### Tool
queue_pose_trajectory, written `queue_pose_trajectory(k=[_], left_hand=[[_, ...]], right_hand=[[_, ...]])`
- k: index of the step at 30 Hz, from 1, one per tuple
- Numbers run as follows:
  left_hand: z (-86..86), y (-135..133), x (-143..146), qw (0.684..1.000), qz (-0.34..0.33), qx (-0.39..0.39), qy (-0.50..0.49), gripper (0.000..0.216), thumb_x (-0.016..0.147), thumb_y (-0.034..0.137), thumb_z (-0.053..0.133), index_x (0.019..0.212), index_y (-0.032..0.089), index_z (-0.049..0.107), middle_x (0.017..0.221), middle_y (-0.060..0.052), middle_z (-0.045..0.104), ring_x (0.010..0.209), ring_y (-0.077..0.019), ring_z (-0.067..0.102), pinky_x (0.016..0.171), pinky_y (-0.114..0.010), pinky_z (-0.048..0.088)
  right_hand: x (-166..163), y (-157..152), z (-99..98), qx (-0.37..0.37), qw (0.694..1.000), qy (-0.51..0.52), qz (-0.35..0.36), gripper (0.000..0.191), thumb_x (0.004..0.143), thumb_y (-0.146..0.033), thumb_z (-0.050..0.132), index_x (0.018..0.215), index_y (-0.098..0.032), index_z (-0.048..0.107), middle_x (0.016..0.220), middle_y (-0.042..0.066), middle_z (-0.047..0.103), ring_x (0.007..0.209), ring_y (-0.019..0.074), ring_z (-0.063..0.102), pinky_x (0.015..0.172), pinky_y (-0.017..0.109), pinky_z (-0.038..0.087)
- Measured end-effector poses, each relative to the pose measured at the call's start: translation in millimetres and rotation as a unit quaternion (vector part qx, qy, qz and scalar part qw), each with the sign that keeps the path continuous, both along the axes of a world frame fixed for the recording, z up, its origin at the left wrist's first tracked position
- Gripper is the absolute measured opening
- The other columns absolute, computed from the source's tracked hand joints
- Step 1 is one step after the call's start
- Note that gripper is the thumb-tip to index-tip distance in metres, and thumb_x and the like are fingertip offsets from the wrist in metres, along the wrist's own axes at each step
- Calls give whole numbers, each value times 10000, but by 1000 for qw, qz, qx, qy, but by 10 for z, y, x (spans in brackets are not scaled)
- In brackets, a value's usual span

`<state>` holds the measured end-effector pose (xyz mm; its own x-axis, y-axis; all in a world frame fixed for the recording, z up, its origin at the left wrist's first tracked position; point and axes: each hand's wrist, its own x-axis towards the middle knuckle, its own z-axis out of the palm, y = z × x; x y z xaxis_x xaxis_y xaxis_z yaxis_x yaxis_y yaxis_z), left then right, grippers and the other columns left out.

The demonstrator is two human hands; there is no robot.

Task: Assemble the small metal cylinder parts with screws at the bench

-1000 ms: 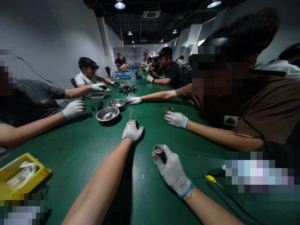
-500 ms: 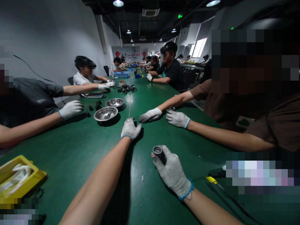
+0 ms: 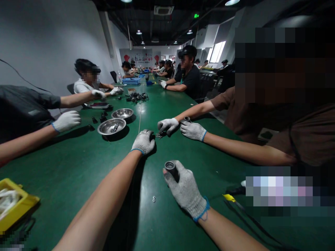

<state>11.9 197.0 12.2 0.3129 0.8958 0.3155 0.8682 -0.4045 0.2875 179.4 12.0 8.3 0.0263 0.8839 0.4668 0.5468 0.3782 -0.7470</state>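
At the near middle of the table, the tube is best kept steady, open end up and rim uncovered. The right hand has thumb and fingers wrapped around its side, with two rings to the near left. Farther left, the left hand has bent fingers beside small parts; how far they close, or whether they hold anything, I cannot tell.

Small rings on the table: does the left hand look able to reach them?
Probably yes: the small rings lie uncovered on the table, with nothing seen between them and the left hand, whose palm is hidden.
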Motion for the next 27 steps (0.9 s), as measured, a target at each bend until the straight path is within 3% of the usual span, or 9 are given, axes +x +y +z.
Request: queue_pose_trajectory(k=[5,10,17,27], left_hand=[[15,70,26,999,-19,-9,34,603,873,454,650,1379,128,611,1385,-199,621,1311,-360,587,1133,-436,479],[19,137,84,998,-35,-23,48,639,875,556,634,1367,148,619,1414,-193,621,1336,-370,579,1142,-450,471],[35,193,153,996,-72,-19,39,487,884,509,632,1246,194,714,1322,-147,680,1265,-333,627,1122,-411,486],[44,107,109,997,-71,-7,3,358,876,472,635,1105,258,808,1188,-88,738,1119,-294,686,1027,-369,547]], right_hand=[[-18,-4,15,-15,1000,2,2,302,987,-506,566,954,-220,658,798,40,777,671,204,749,618,263,525],[-27,-11,40,-14,1000,3,1,267,984,-472,572,960,-223,664,788,29,771,675,193,749,621,249,522],[-25,-14,49,-30,1000,5,-1,260,985,-468,572,948,-227,662,790,31,773,675,190,749,623,247,524],[-28,-3,48,-36,999,6,3,273,984,-481,572,957,-227,666,812,44,777,692,204,751,633,260,528]])
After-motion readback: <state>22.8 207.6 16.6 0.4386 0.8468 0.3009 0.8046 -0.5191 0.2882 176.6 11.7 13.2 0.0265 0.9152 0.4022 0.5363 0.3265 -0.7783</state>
